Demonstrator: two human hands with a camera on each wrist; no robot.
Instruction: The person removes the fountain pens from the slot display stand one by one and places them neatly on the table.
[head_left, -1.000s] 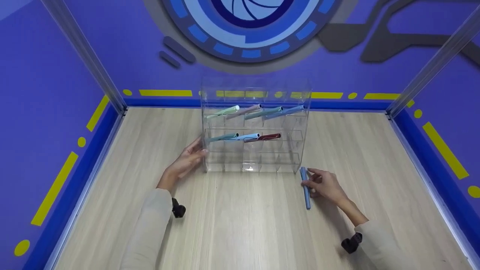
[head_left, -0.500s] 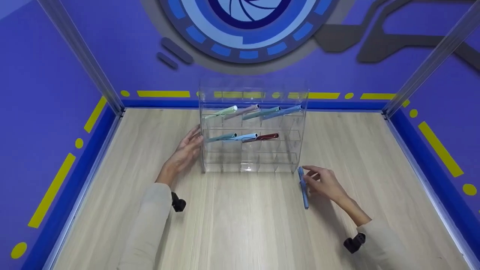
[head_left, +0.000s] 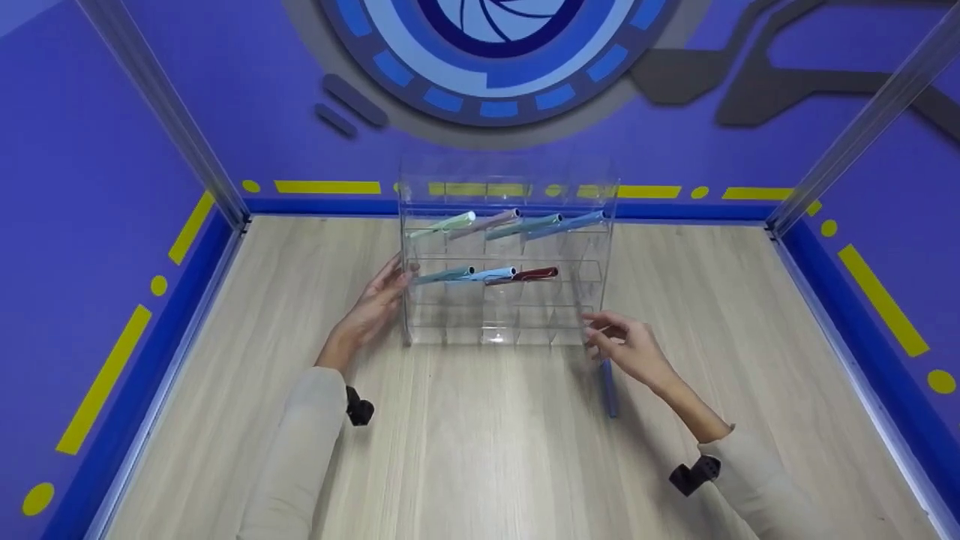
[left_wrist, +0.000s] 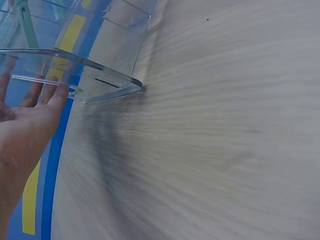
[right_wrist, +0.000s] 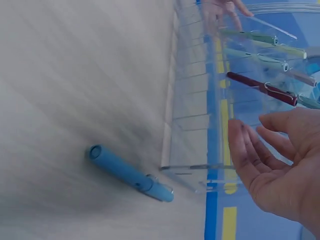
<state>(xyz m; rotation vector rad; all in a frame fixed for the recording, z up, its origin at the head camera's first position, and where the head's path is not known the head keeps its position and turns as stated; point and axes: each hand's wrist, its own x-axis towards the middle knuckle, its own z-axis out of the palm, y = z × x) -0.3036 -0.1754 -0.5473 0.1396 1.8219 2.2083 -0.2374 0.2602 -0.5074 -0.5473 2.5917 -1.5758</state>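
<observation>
A clear acrylic pen rack (head_left: 502,315) stands upright on the table with several pens in its upper tiers. My left hand (head_left: 373,306) is at the rack's left side, its fingers fairly straight and touching the panel in the left wrist view. At the lower right corner of the rack is my right hand (head_left: 628,349), holding nothing, its fingers loosely bent. Whether it touches the side panel I cannot tell. A blue pen (right_wrist: 125,172) lies on the table just outside that corner, its upper end hidden by the right hand in the head view.
The upper pen row has a light green pen (head_left: 450,223), a mauve one (head_left: 491,221), a teal one (head_left: 529,225) and a blue one (head_left: 570,223). Lower down sit a teal pen (head_left: 448,275), a light blue pen (head_left: 487,274) and a dark red pen (head_left: 532,274). Blue-purple walls surround the table.
My right hand has let go of the blue pen, leaving it on the table, and moved up and left to the rack's right corner. My left hand has shifted slightly along the rack's side.
</observation>
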